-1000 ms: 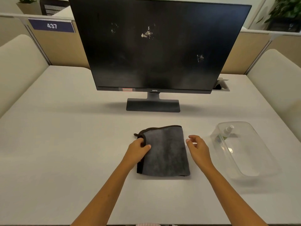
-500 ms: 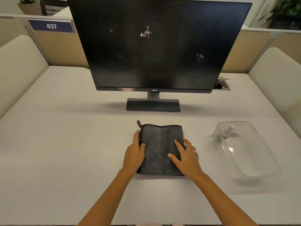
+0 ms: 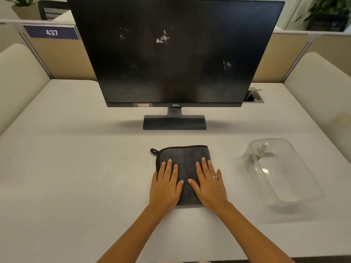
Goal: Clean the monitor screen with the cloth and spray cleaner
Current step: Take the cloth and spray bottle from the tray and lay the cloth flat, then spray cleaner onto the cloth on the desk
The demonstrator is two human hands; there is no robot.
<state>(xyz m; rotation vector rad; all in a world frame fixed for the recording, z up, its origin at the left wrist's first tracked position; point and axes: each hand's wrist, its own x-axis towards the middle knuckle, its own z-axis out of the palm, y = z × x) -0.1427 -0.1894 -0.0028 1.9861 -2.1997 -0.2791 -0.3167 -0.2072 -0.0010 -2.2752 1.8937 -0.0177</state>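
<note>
A folded dark grey cloth (image 3: pixel 185 155) lies flat on the white table in front of the monitor. My left hand (image 3: pixel 165 184) and my right hand (image 3: pixel 208 182) both rest palm down on it, fingers spread, side by side. The black monitor (image 3: pixel 176 54) stands upright on its stand behind the cloth; its dark screen carries three whitish smudges. A small spray bottle (image 3: pixel 260 149) with a white top lies inside a clear plastic tub (image 3: pixel 284 194) to the right of the cloth.
A cable port (image 3: pixel 253 96) is sunk into the table behind the monitor's right corner. Beige partition walls with a "437" sign (image 3: pixel 51 32) close the far side. Cream seat backs flank the table on the left and right.
My left hand let go of the cloth's left edge and my right hand came in from the right. Both now lie flat on top of the cloth, which looks smoother and narrower.
</note>
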